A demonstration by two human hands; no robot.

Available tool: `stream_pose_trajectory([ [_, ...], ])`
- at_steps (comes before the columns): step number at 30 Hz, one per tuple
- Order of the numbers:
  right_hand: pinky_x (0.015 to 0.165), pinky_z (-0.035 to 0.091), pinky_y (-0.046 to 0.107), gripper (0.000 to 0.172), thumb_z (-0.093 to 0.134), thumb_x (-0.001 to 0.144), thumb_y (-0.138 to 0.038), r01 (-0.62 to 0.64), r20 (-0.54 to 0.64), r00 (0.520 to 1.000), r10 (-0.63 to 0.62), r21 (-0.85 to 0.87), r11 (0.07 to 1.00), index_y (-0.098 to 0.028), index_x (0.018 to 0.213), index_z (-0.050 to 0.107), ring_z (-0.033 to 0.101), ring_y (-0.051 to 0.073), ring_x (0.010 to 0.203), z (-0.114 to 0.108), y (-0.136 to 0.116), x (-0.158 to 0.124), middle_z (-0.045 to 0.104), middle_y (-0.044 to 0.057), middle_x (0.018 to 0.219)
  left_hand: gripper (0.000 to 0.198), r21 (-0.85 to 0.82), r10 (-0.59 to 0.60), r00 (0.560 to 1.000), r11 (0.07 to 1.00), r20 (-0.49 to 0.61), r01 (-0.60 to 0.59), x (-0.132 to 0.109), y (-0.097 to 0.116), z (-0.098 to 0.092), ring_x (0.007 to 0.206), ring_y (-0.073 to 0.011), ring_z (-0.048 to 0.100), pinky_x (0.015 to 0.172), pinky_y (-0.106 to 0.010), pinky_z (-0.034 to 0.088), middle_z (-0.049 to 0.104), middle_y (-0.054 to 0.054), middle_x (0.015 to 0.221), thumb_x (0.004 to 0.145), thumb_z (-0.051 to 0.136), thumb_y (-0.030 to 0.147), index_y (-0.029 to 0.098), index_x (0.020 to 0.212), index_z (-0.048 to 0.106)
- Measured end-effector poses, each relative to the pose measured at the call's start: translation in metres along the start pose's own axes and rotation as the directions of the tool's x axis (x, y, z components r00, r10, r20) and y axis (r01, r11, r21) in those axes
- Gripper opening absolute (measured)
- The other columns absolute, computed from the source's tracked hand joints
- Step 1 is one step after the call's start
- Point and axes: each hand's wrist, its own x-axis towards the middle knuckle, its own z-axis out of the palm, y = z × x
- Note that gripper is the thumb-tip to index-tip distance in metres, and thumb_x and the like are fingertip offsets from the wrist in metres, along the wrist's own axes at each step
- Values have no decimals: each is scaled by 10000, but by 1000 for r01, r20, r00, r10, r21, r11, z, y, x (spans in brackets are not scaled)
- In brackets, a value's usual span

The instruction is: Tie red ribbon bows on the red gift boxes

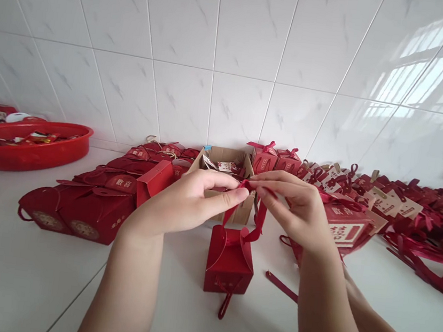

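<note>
A small red gift box (229,261) stands upright on the white counter in front of me, its curved flaps closed at the top. A dark red ribbon (257,221) rises from the box top. My left hand (185,199) pinches the ribbon's upper end between thumb and forefinger. My right hand (301,208) pinches the same ribbon just to the right, fingertips almost touching the left hand's. Both hands hover above the box. A loose ribbon tail (224,306) hangs at the box's front.
Flat folded red boxes (90,209) are piled at the left. A cardboard box (226,161) sits behind my hands. Finished ribboned boxes and tags (397,209) crowd the right. A red basin (26,144) stands far left. A loose ribbon strip (281,286) lies on the counter.
</note>
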Motion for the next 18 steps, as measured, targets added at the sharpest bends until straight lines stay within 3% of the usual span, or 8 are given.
stream_pose_trajectory([
  [2, 826, 523, 312, 174, 574, 861, -218, -125, -110, 985, 134, 80, 989, -198, 925, 735, 642, 193, 974, -1, 2, -3, 702, 58, 997, 322, 156, -23, 991, 987, -136, 44, -5, -2, 1, 929, -242, 591, 799, -319, 459, 675, -29, 905, 871, 511, 517, 271, 930, 710],
  [4, 735, 530, 301, 183, 589, 847, -271, -278, -221, 931, 291, 86, 957, -176, 902, 736, 667, 195, 866, -7, 4, -9, 720, 57, 892, 369, 283, -65, 967, 949, -248, 137, -14, -6, 0, 1081, -296, 543, 927, -396, 414, 660, -44, 1105, 845, 523, 543, 297, 1059, 696],
  [7, 572, 491, 274, 257, 618, 801, -356, -464, -299, 854, 426, -68, 883, -136, 862, 738, 647, 183, 647, -24, 5, -27, 699, 56, 700, 434, 406, -176, 927, 860, -331, 308, -33, -14, -8, 1146, -368, 490, 984, -494, 354, 625, -61, 1186, 804, 532, 576, 310, 1111, 683],
  [10, 522, 447, 268, 296, 606, 780, -386, -565, -278, 822, 497, -292, 772, -128, 840, 739, 604, 171, 551, -46, 10, -53, 683, 63, 643, 505, 450, -334, 886, 770, -321, 453, -56, -29, -19, 1128, -405, 498, 968, -508, 359, 634, -86, 1158, 761, 533, 626, 287, 1099, 690],
  [13, 565, 447, 277, 275, 571, 783, -346, -648, -232, 746, 624, -467, 601, -140, 859, 737, 608, 178, 572, -63, 19, -81, 693, 69, 670, 515, 426, -525, 822, 706, -220, 565, -79, -49, -27, 1033, -373, 578, 914, -462, 403, 684, -72, 1057, 770, 475, 651, 274, 1037, 702],
  [16, 610, 447, 273, 223, 528, 779, -249, -677, -161, 657, 737, -556, 482, -149, 783, 727, 619, 184, 618, -68, 32, -106, 687, 67, 659, 492, 403, -610, 765, 660, -205, 634, -100, -73, -26, 959, -351, 628, 872, -409, 429, 724, -59, 950, 722, 519, 641, 255, 943, 729],
  [18, 574, 431, 269, 190, 529, 738, -188, -680, -125, 625, 770, -572, 459, -149, 680, 705, 603, 180, 588, -66, 40, -121, 671, 66, 618, 506, 322, -605, 774, 706, -189, 630, -112, -87, -21, 918, -340, 650, 786, -350, 469, 733, -62, 906, 659, 572, 641, 233, 907, 738],
])
